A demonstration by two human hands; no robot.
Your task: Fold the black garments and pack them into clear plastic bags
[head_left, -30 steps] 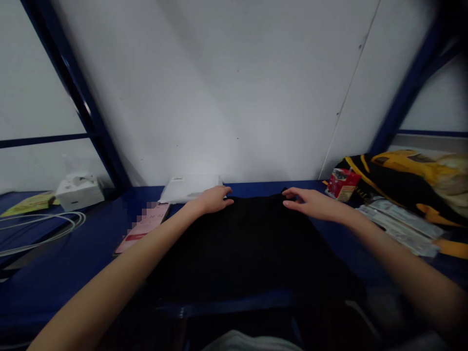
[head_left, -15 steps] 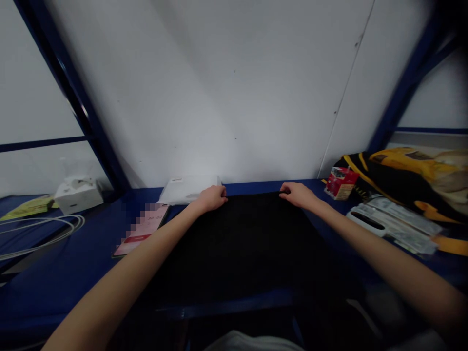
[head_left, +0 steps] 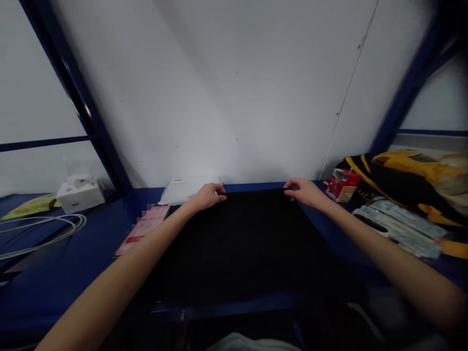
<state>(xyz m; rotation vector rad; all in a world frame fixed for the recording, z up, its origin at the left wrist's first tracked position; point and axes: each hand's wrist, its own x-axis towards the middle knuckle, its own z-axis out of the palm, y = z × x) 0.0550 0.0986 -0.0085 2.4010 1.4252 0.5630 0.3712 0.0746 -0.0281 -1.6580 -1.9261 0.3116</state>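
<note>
A black cloth (head_left: 252, 239) lies spread on the blue counter (head_left: 54, 273), filling the lower middle of the frame, so dark that I can't make out its folds; its far edge runs nearly straight across, and its near part reaches the counter's front edge. The left hand (head_left: 210, 196) is at the cloth's far left corner, thumb and fingertips drawn almost together on the edge. The right hand (head_left: 304, 191) has the far right corner in a similar pinch, fingers bent and close to the thumb; how firmly either one grips, I can't tell. Just left of the cloth lies a phone (head_left: 153, 215) with a pink screen, partly blurred into squares, and behind the left wrist sits a flat white package (head_left: 179, 190) against the pale wall (head_left: 234, 97). Over at the far left I see a white box (head_left: 81, 195), a yellow packet (head_left: 29, 205) and loops of white cable (head_left: 75, 225). On the right side a small red box (head_left: 342, 185) stands beside a black-and-yellow bundle (head_left: 398, 180), with clear plastic packets (head_left: 411, 222) in front of it.
</note>
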